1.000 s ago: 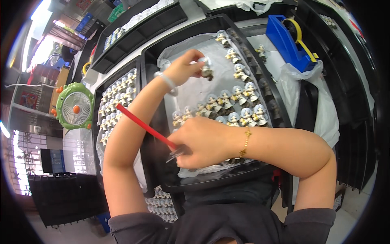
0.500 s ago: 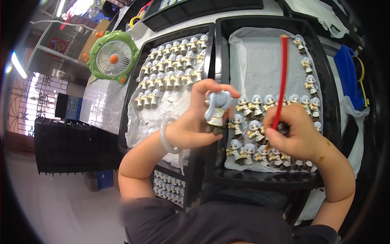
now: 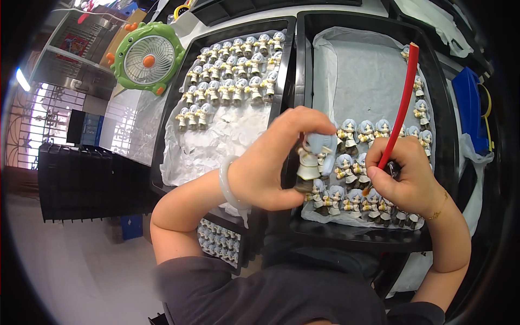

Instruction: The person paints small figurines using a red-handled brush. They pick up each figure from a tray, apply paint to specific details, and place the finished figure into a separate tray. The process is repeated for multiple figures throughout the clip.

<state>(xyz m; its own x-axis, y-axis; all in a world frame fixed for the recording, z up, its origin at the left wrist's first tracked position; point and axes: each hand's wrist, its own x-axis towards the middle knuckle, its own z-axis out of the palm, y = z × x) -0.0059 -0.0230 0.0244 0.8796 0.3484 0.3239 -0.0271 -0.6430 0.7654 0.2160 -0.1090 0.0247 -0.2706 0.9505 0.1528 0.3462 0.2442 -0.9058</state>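
The left hand point(image 3: 260, 165), half open in a C curve, pinches a blue-haired figurine point(image 3: 318, 157) between thumb and fingers, above the 9 o'clock side of a black tray point(image 3: 346, 235), feet toward 7 o'clock. At 3 o'clock from it, the right hand point(image 3: 403, 173) is closed around a red-handled brush point(image 3: 401, 108), its handle pointing just past 12 and its tip toward 8. Similar figures point(image 3: 373, 200) stand in rows across the tray's 6 o'clock half; a second tray point(image 3: 244, 27) lies at 9 o'clock
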